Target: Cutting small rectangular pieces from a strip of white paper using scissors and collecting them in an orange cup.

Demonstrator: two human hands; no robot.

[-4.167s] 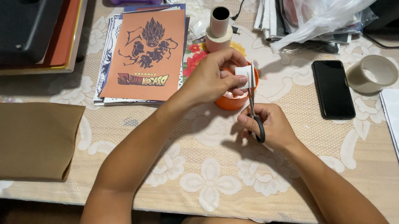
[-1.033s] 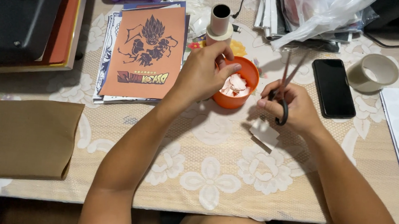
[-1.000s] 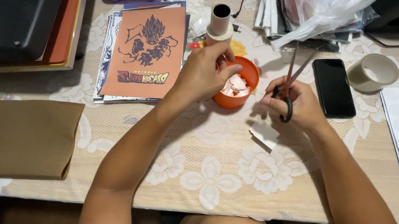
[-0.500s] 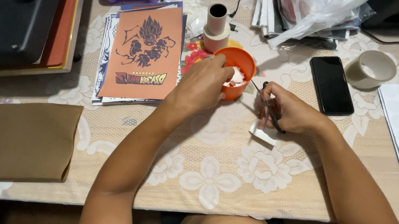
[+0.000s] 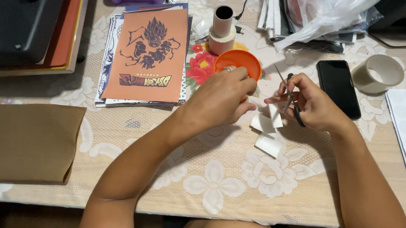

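With my right hand (image 5: 311,105) gripping the scissors (image 5: 291,94) and pinching a white paper strip (image 5: 275,115) over the desk (image 5: 217,186), my left hand (image 5: 223,98), fingers curled beside the orange bowl (image 5: 237,61), needed to steady that strip for clean cutting.

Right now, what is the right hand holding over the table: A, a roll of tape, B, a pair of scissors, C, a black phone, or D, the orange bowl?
B: the right hand grips a pair of scissors with dark handles, while the black phone and the roll of tape lie apart on the table, untouched.
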